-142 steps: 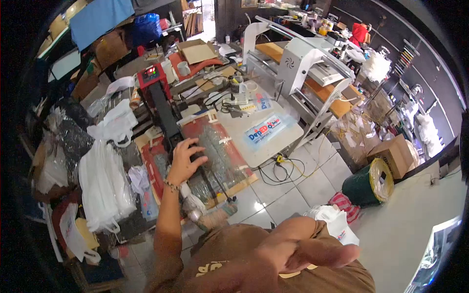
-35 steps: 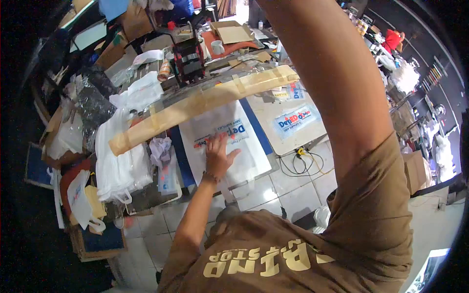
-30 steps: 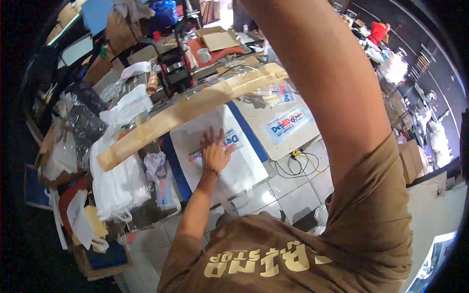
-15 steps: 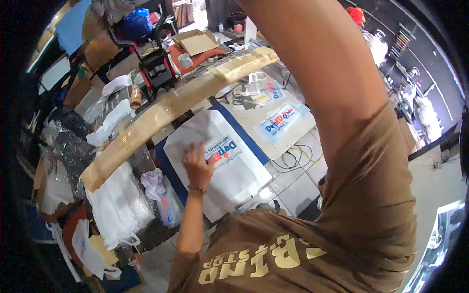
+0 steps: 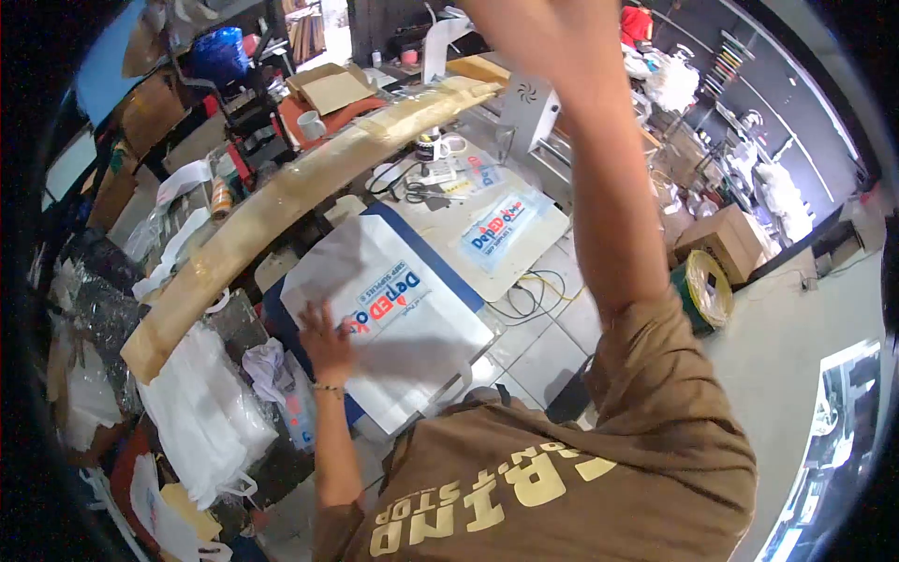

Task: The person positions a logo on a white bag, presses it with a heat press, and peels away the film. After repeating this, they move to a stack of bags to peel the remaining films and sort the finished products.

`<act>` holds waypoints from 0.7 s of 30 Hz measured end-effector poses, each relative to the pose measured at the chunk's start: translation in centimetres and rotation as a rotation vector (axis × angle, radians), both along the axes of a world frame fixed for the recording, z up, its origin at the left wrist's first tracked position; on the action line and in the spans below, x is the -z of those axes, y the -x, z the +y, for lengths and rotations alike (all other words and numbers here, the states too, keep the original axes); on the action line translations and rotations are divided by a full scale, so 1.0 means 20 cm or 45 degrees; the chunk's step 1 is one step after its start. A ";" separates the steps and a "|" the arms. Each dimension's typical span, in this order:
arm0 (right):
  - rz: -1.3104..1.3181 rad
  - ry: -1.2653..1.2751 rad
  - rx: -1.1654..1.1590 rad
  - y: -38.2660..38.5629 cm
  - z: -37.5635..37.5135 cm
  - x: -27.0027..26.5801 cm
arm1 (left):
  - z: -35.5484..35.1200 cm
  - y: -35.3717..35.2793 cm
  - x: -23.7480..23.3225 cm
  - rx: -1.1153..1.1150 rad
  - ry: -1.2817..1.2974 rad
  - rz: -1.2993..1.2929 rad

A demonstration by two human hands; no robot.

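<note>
A white bag (image 5: 426,342) with blue and red "DepED" lettering lies flat on a dark blue board (image 5: 426,242). My left hand (image 5: 325,339) rests on the bag's left part beside the print, fingers spread, holding nothing. A bracelet circles that wrist. My right arm is raised high, and part of my right hand (image 5: 536,36) shows blurred at the top edge. Its fingers are cut off by the frame, so whatever it may hold is hidden. Beyond the board, a pale panel (image 5: 449,229) bears a film strip (image 5: 506,228) with similar lettering.
A long tape-wrapped beam (image 5: 281,201) crosses above the work surface. Stacked white bags (image 5: 201,412) sit at the left, near a crumpled cloth (image 5: 269,370). Cables (image 5: 534,295) lie on the floor tiles. A cardboard box (image 5: 719,242) and a green spool (image 5: 702,290) stand at the right.
My left hand has slid left, off the lettering. My right arm has shifted, bringing part of the hand into view at the top. The whole view has moved somewhat.
</note>
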State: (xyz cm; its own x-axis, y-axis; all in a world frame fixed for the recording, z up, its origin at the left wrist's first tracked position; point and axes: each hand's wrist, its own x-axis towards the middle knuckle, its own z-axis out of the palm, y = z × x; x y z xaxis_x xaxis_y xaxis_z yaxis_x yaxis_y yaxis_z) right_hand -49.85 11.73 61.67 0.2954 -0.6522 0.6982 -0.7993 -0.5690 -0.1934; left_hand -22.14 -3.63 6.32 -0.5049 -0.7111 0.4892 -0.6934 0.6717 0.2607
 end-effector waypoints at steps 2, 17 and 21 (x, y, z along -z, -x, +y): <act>-0.499 0.506 0.064 0.10 0.04 0.62 | -0.06 -0.10 0.00 -0.012 0.001 -0.129; -0.077 -0.586 0.791 -0.03 0.27 2.64 | -0.05 -0.27 -0.12 -0.100 -0.197 0.031; -0.009 -0.567 0.827 -0.05 0.28 2.67 | -0.16 -0.67 0.07 -0.554 -0.205 0.006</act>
